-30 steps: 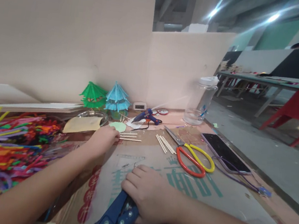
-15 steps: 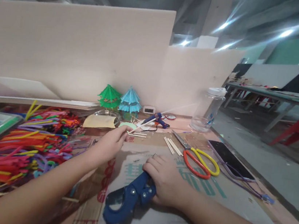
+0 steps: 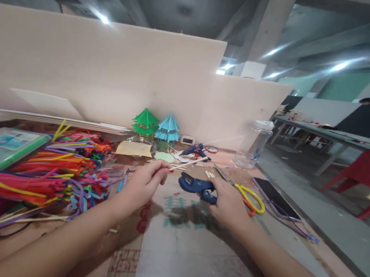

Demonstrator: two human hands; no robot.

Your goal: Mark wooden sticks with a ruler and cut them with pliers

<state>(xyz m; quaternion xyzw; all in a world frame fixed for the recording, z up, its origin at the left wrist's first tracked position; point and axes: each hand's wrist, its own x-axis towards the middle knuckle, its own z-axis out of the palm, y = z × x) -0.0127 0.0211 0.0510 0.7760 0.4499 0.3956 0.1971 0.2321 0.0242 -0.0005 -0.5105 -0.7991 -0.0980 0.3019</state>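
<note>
Between the fingertips of my left hand (image 3: 143, 185) is a thin wooden stick (image 3: 189, 163), slanting up to the right. My right hand (image 3: 231, 204) grips a blue pipe cutter (image 3: 195, 185), its jaw end pointing left. The cutter's head is below the stick and apart from it; part of the handles is hidden in my palm. Just behind my right hand lie several short cut sticks (image 3: 210, 174) and a pair of scissors (image 3: 257, 199) with red and yellow handles. Cardboard (image 3: 184, 247) lies under both hands.
Bundles of colourful pipe cleaners (image 3: 48, 166) and a clear plastic box (image 3: 3, 146) fill the left side. At the back stand green (image 3: 145, 123) and blue (image 3: 168, 129) tree-like models, a glue gun (image 3: 194, 150) and a clear bottle (image 3: 254, 145). A phone (image 3: 275, 198) lies at the right edge.
My right hand has lifted the pipe cutter forward and turned it, so its jaw end points left near the stick. The left hand still holds the stick, and the camera view has shifted.
</note>
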